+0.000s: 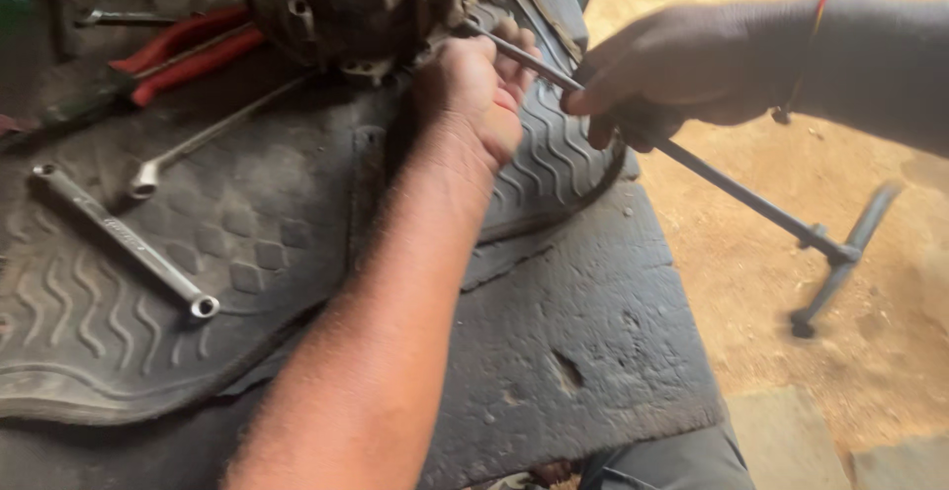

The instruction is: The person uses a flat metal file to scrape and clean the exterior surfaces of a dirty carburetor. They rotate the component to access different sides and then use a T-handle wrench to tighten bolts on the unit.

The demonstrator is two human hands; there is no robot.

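My left hand (476, 94) reaches up from the bottom and is closed around the tip end of a long grey T-handle wrench (736, 193), right where it meets a dirty engine part (341, 0) at the top. Another person's hand (657, 80), with a red thread at the wrist, comes in from the right and grips the wrench's shaft. The T-handle hangs out over the sandy ground at the lower right. My right hand is not in view.
A black rubber mat (554, 342) with wavy ribs covers the work surface. On its left lie a ring spanner (124, 240), a second thin spanner (203, 139), red-handled pliers (188, 50) and another tool (124, 17). Sandy ground (791, 371) lies to the right.
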